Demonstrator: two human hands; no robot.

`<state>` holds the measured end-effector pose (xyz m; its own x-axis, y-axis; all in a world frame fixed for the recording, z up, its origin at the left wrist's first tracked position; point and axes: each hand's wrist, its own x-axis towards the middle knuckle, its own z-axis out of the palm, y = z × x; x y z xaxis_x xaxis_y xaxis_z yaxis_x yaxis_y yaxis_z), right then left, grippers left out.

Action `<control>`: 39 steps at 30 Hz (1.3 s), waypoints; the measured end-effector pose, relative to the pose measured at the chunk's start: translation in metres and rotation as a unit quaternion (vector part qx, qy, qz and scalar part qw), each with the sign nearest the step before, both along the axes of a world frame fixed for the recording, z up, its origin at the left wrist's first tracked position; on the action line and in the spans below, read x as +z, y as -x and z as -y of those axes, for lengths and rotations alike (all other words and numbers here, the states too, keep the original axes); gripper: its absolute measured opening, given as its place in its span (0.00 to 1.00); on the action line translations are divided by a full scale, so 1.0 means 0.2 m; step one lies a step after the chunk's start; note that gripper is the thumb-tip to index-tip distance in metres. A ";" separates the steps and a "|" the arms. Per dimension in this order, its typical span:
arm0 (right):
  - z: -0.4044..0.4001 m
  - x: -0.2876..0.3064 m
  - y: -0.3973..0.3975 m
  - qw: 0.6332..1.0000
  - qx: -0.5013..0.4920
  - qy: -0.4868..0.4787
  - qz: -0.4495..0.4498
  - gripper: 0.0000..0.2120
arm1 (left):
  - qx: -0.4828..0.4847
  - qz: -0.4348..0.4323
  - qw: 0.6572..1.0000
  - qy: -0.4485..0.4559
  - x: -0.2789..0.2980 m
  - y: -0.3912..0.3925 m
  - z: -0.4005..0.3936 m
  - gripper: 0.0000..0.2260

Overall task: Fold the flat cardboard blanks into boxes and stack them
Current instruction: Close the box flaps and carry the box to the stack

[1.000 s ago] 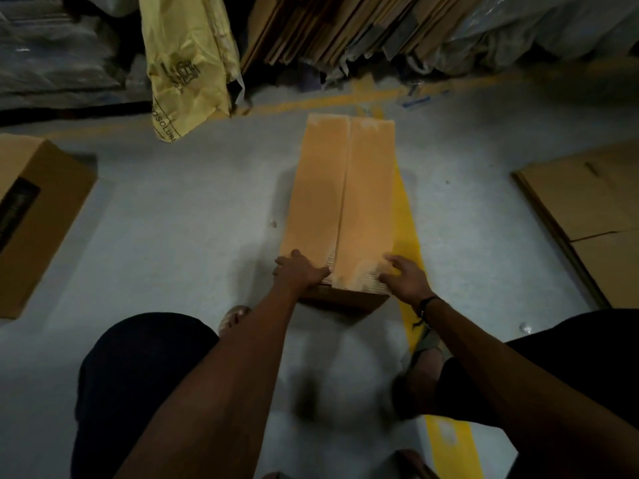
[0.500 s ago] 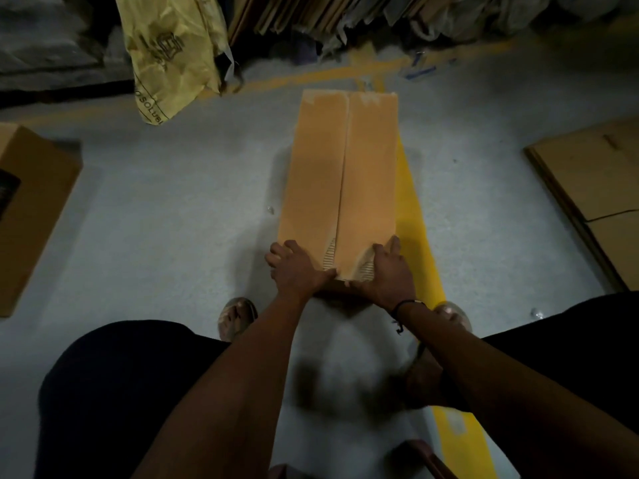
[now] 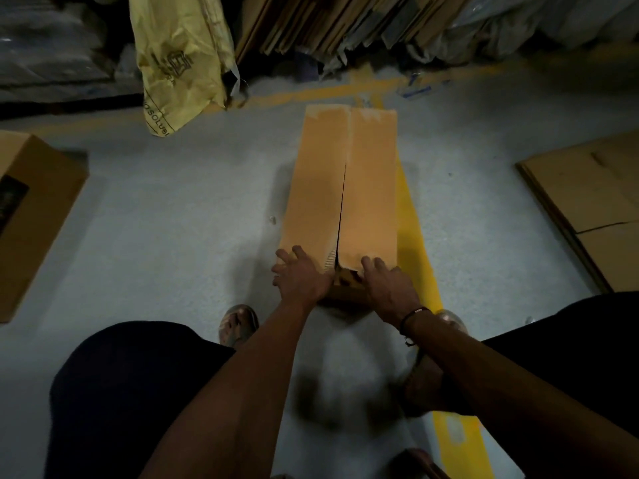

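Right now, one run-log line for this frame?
stage: closing flaps | left hand: on left flap | right hand: on right flap | box: on floor

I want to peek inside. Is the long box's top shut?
Nearly shut: the long box has both flaps down, with a thin gap at the near end by the hands.

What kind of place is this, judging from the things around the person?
Probably a warehouse or packing storeroom. Flat cardboard sheets lean in a row at the back, more flat blanks lie on the grey floor, and a yellow painted line marks it.
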<state>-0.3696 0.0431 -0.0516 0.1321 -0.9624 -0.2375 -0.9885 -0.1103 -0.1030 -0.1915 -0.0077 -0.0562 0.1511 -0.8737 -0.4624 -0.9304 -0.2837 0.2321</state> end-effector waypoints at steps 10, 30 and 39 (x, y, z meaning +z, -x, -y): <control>-0.07 0.08 0.13 0.947 -0.181 0.068 0.256 0.07 | -0.181 -0.041 0.972 0.147 0.08 0.00 -0.02 0.21; 0.01 0.08 0.54 0.843 -0.389 0.108 0.356 0.14 | -0.318 -0.084 0.928 -0.174 -0.26 0.46 0.32 0.54; 0.07 -0.05 0.72 0.705 -0.457 -0.081 0.537 0.19 | -0.335 -0.036 0.929 -0.153 -0.26 0.47 0.38 0.48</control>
<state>-0.5128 0.0283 -0.0618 -0.3382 -0.7346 -0.5882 0.0166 0.6203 -0.7842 -0.2860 -0.0846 -0.1089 -0.4200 -0.5870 -0.6922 -0.9073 0.2897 0.3049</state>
